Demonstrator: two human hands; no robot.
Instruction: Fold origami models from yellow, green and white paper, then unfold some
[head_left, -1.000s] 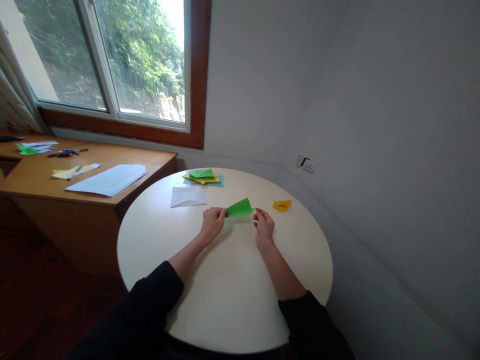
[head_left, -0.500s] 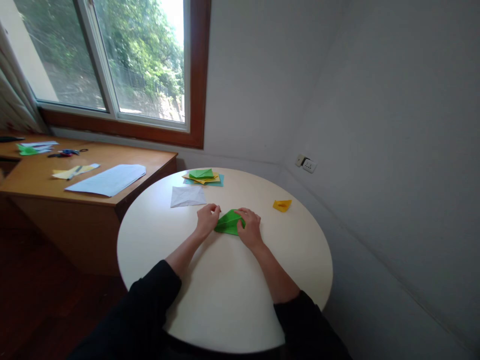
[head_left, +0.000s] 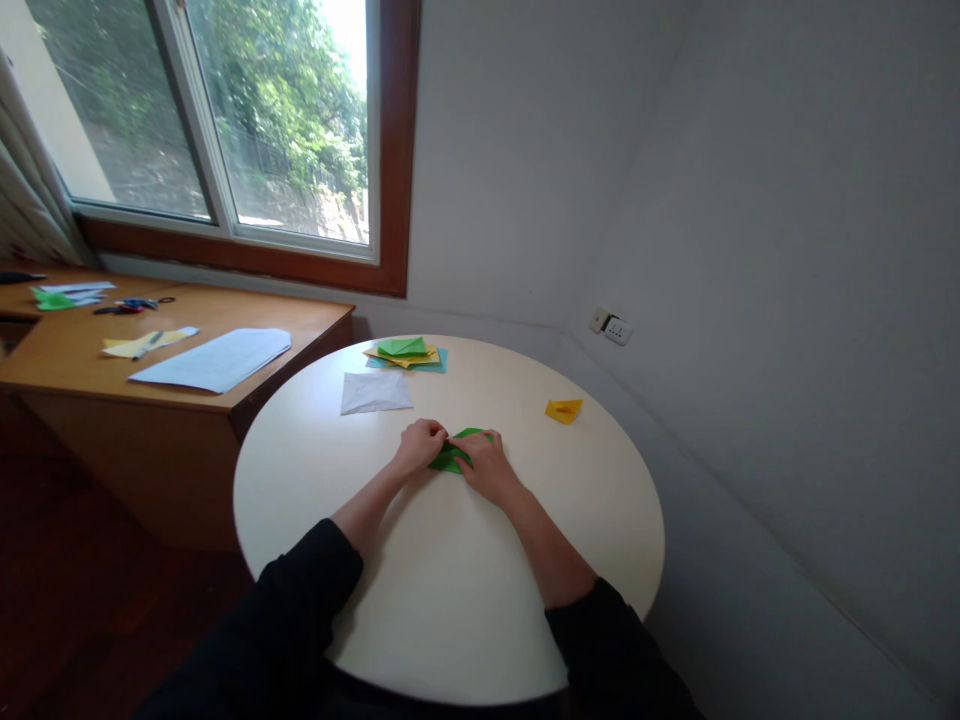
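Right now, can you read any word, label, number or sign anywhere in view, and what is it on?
None can be read.
The folded green paper under both hands is plain.
The white paper sheet and small yellow folded paper show no print.
The white wall socket is too small to tell.

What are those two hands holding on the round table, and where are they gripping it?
A folded green paper, pressed flat on the table: the left hand on its left end, the right hand over its right side.

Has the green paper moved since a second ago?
Yes. The green paper came down flat onto the table, nearer the person and left, farther from the yellow piece.
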